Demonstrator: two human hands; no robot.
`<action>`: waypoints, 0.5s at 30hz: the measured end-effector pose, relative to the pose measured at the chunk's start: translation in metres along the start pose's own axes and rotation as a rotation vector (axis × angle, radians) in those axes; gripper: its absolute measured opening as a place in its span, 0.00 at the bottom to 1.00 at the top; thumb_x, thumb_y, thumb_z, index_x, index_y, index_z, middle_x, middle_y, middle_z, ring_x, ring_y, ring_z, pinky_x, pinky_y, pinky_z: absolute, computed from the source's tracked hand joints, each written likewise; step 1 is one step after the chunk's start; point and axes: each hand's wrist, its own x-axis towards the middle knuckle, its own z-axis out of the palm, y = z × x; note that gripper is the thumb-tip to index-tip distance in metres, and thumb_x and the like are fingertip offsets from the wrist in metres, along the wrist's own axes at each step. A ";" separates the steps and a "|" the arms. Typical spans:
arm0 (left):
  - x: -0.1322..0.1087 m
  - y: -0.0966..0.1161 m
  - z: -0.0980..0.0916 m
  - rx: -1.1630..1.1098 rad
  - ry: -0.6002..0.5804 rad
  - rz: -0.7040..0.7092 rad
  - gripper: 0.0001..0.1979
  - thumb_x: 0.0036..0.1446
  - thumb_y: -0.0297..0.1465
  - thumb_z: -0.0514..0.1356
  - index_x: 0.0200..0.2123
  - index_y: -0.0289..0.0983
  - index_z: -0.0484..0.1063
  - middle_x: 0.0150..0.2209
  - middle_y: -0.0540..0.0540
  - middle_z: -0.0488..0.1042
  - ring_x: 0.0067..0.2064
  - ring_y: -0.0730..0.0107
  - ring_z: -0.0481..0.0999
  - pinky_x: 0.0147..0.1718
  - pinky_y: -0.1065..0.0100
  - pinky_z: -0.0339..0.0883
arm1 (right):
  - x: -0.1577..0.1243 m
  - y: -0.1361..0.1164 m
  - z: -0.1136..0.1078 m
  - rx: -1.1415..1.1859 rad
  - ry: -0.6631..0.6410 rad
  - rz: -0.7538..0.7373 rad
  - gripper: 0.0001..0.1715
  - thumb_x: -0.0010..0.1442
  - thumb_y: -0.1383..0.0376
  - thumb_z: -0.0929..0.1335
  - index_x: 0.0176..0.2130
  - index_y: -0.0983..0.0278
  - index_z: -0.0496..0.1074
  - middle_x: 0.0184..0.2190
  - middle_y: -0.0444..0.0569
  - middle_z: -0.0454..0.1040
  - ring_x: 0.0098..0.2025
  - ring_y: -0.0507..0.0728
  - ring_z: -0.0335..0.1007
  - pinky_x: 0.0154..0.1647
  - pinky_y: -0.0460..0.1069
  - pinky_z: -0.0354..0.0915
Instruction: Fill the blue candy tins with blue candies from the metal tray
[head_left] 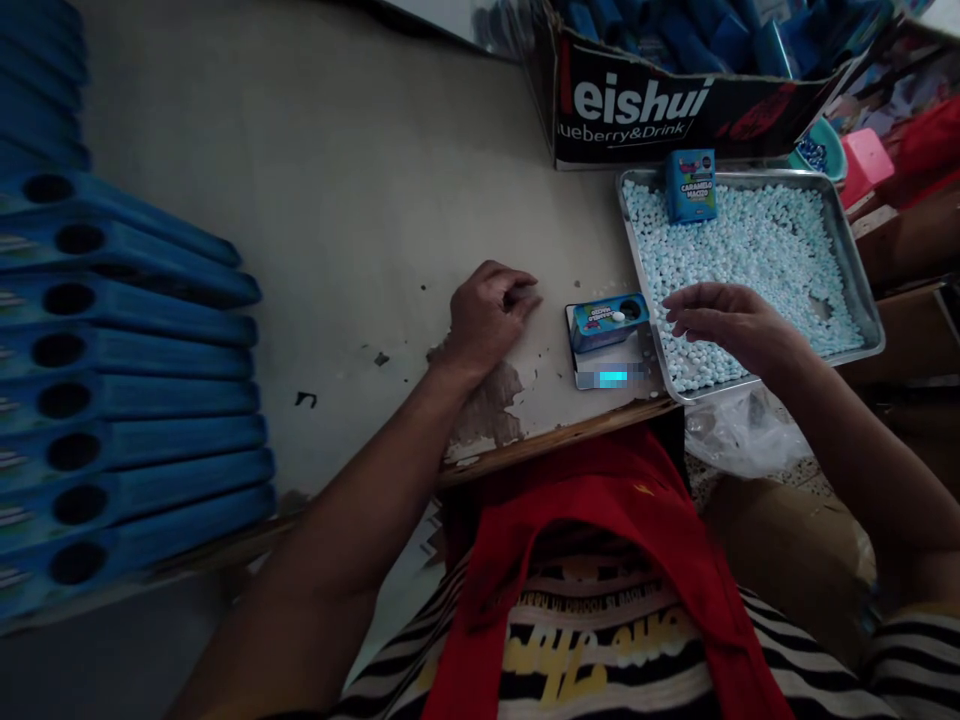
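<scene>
My left hand [491,310] rests on the worktable, loosely curled, with a gap between thumb and fingers and nothing visible in it. To its right, a small blue candy box [600,325] lies on a little digital scale [613,365] with a lit display. A round dark hole shows in the box, and one white candy [619,317] appears beside that hole. My right hand [724,318] hovers over the near left part of a metal tray [874,335] of small pale blue and white candies [742,260]. Its fingers are stretched out, thumb apart, and no candy shows between them.
Another blue candy box [691,187] stands at the tray's far edge. Behind is a black carton [630,115] full of blue boxes. Rows of blue boxes with holes [172,350] fill the left side. The table's wooden edge [555,440] runs close to my red apron [600,480].
</scene>
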 end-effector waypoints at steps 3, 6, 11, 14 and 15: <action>0.000 -0.003 0.002 0.002 0.002 0.018 0.11 0.60 0.29 0.71 0.47 0.39 0.84 0.48 0.44 0.82 0.40 0.64 0.79 0.47 0.62 0.75 | 0.003 -0.016 0.013 -0.136 -0.038 -0.111 0.17 0.58 0.55 0.82 0.43 0.63 0.85 0.34 0.47 0.82 0.35 0.54 0.76 0.39 0.50 0.74; 0.000 -0.005 0.004 0.012 0.010 0.031 0.11 0.61 0.29 0.71 0.48 0.38 0.85 0.48 0.43 0.83 0.40 0.65 0.79 0.47 0.62 0.75 | 0.008 -0.023 0.022 -0.237 -0.021 -0.195 0.16 0.59 0.55 0.81 0.41 0.64 0.84 0.33 0.46 0.80 0.34 0.53 0.71 0.36 0.50 0.68; 0.001 -0.005 0.007 0.037 0.002 0.050 0.12 0.61 0.28 0.71 0.49 0.37 0.85 0.48 0.43 0.82 0.41 0.64 0.80 0.48 0.62 0.76 | 0.016 -0.032 0.034 -0.512 0.032 -0.303 0.10 0.59 0.60 0.79 0.38 0.64 0.84 0.29 0.45 0.78 0.32 0.54 0.67 0.34 0.50 0.60; 0.001 -0.005 0.008 0.033 0.003 0.057 0.12 0.62 0.28 0.70 0.49 0.37 0.84 0.48 0.44 0.82 0.40 0.64 0.80 0.47 0.62 0.77 | 0.017 -0.039 0.046 -0.654 0.019 -0.375 0.05 0.58 0.64 0.78 0.36 0.63 0.84 0.31 0.46 0.79 0.33 0.55 0.69 0.37 0.50 0.62; 0.001 -0.005 0.008 0.033 0.006 0.062 0.12 0.62 0.28 0.70 0.49 0.37 0.84 0.48 0.44 0.82 0.40 0.64 0.80 0.47 0.62 0.77 | 0.017 -0.041 0.050 -0.694 0.008 -0.397 0.04 0.58 0.65 0.78 0.35 0.63 0.84 0.32 0.46 0.80 0.34 0.55 0.69 0.38 0.50 0.62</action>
